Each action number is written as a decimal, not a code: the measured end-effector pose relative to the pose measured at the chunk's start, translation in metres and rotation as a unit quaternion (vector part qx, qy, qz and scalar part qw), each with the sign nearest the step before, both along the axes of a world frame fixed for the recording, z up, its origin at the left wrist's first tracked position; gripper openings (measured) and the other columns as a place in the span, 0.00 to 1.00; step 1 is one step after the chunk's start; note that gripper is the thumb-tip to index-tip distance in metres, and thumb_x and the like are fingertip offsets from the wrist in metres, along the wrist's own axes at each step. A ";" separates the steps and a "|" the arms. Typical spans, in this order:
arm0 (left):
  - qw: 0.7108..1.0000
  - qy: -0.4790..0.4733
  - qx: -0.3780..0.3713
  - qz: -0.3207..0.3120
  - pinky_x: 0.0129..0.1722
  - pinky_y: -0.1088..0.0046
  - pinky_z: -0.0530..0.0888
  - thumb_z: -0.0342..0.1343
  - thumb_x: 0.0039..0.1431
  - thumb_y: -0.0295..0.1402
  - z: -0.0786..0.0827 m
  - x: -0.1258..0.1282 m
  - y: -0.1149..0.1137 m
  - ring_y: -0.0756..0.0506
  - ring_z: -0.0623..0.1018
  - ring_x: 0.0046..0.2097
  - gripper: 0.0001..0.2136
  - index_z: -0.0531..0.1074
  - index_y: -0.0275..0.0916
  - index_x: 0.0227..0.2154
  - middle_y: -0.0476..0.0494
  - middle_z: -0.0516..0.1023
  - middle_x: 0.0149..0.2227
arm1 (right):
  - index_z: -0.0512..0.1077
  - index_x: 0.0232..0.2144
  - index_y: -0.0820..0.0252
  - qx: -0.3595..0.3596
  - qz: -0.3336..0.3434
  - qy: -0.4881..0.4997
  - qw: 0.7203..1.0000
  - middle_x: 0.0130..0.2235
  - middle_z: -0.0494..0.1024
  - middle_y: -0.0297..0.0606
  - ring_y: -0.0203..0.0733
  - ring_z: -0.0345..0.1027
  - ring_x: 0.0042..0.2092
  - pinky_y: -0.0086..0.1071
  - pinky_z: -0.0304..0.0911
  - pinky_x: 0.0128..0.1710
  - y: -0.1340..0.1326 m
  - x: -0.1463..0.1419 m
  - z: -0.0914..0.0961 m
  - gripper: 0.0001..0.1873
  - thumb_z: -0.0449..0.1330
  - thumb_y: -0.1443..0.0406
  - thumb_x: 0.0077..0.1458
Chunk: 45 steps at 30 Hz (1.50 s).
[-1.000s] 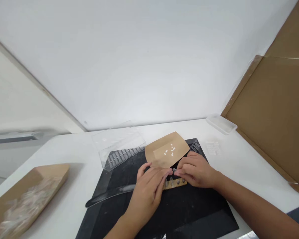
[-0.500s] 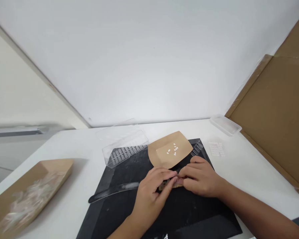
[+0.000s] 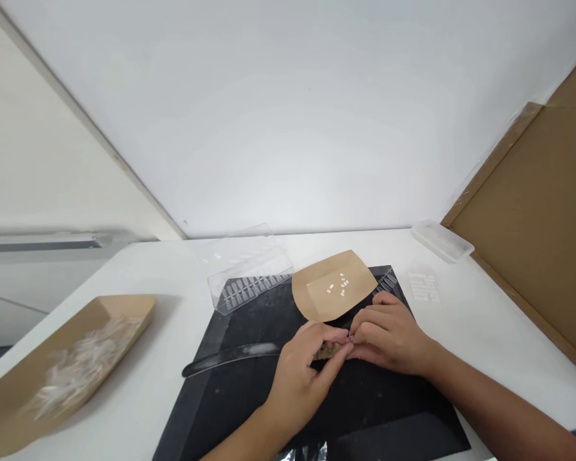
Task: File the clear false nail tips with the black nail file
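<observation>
Both hands (image 3: 300,371) (image 3: 391,336) together; black mat (image 3: 369,410) below

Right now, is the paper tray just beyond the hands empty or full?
Neither: a few small white pieces lie in the paper tray, most of its brown bottom bare.

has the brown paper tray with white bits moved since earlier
No. Against the black mat, the brown paper tray keeps its place across the far edge; only the camera view shifted.

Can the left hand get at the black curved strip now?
Probably yes: the strip lies mostly uncovered on the black mat beside the left hand, though those fingers are busy near the right hand.
</observation>
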State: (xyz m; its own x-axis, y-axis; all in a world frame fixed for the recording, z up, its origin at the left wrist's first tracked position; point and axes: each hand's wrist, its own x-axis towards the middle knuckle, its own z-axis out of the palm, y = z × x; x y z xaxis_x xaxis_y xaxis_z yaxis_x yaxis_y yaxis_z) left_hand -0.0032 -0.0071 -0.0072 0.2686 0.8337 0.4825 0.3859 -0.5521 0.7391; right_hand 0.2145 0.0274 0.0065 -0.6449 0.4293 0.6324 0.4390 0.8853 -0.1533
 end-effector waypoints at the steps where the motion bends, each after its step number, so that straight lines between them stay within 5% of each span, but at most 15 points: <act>1: 1.000 -0.001 -0.007 -0.001 0.37 0.74 0.77 0.62 0.66 0.32 0.000 0.000 -0.001 0.48 0.80 0.35 0.02 0.79 0.44 0.39 0.49 0.81 0.33 | 0.68 0.34 0.57 -0.016 0.002 0.013 1.000 0.33 0.82 0.28 0.32 0.73 0.32 0.36 0.54 0.41 0.001 0.000 -0.001 0.15 0.68 0.57 0.65; 8: 0.997 -0.031 -0.071 0.013 0.36 0.75 0.77 0.63 0.65 0.33 -0.001 0.001 -0.002 0.50 0.79 0.32 0.01 0.78 0.44 0.37 0.51 0.83 0.33 | 0.71 0.40 0.57 -0.059 -0.002 0.068 0.996 0.30 0.80 0.28 0.33 0.74 0.30 0.34 0.54 0.39 0.004 -0.001 -0.002 0.22 0.67 0.46 0.61; 19: 0.991 -0.068 -0.118 0.006 0.35 0.73 0.78 0.64 0.64 0.36 -0.004 0.001 -0.001 0.49 0.80 0.31 0.06 0.75 0.41 0.38 0.49 0.84 0.32 | 0.72 0.39 0.58 -0.029 0.011 0.065 0.997 0.33 0.83 0.30 0.33 0.75 0.32 0.34 0.54 0.40 0.002 0.000 -0.004 0.17 0.70 0.52 0.61; 24: 0.999 -0.008 -0.049 0.005 0.35 0.74 0.77 0.59 0.68 0.34 -0.003 -0.001 0.001 0.48 0.81 0.33 0.06 0.77 0.41 0.34 0.49 0.83 0.32 | 0.71 0.38 0.59 -0.032 0.011 0.064 0.997 0.30 0.81 0.28 0.33 0.74 0.31 0.34 0.54 0.40 0.005 0.002 -0.005 0.18 0.70 0.52 0.61; 30: 0.994 0.054 0.097 0.014 0.43 0.71 0.79 0.53 0.71 0.27 -0.006 -0.006 0.005 0.46 0.82 0.40 0.06 0.75 0.41 0.44 0.46 0.84 0.38 | 0.73 0.38 0.59 -0.038 -0.007 0.054 0.998 0.29 0.78 0.28 0.33 0.71 0.31 0.34 0.54 0.39 0.013 0.011 -0.002 0.18 0.70 0.52 0.61; 45: 0.992 0.091 0.090 -0.013 0.51 0.64 0.79 0.50 0.70 0.23 -0.009 -0.009 0.005 0.42 0.81 0.50 0.14 0.74 0.41 0.53 0.39 0.83 0.48 | 0.74 0.34 0.58 -0.275 0.009 -0.085 0.958 0.28 0.78 0.26 0.34 0.72 0.30 0.33 0.57 0.38 0.015 0.029 0.006 0.23 0.75 0.48 0.51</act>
State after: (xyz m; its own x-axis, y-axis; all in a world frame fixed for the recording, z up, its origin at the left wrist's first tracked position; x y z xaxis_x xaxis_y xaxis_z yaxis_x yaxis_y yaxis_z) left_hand -0.0117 -0.0021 -0.0158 0.3854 0.7295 0.5650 0.4878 -0.6809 0.5463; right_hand 0.2436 0.0419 0.0123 -0.7291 0.6550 0.1983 0.4846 0.6987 -0.5263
